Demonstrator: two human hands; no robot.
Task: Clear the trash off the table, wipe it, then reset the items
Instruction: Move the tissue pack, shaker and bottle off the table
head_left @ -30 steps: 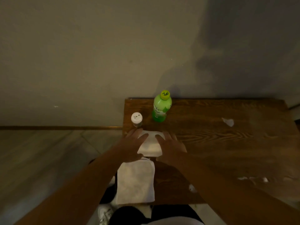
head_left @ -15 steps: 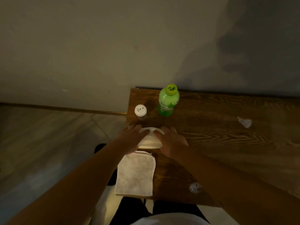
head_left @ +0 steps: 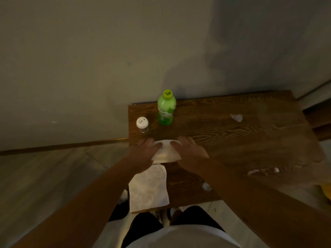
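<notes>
A white folded napkin (head_left: 165,152) lies near the left edge of the dark wooden table (head_left: 232,140). My left hand (head_left: 143,154) and my right hand (head_left: 189,152) press on its two sides, fingers on its far edge. A white cloth (head_left: 148,190) rests at the table's near left corner and hangs over the edge. Behind the hands stand a white-capped shaker (head_left: 142,124) and a green bottle (head_left: 166,108). Crumpled paper scraps lie on the table: one scrap at the back right (head_left: 236,117), one near the front edge (head_left: 206,186), and torn bits at the right (head_left: 263,171).
A grey wall rises right behind the table. Grey floor with a wooden skirting strip (head_left: 62,144) lies to the left. My dark trousers and white shirt (head_left: 179,235) show at the bottom, against the table's near edge.
The camera view has shifted, so the table sits differently in frame. Both hands stay on the napkin, which looks a little flatter and wider than half a second ago.
</notes>
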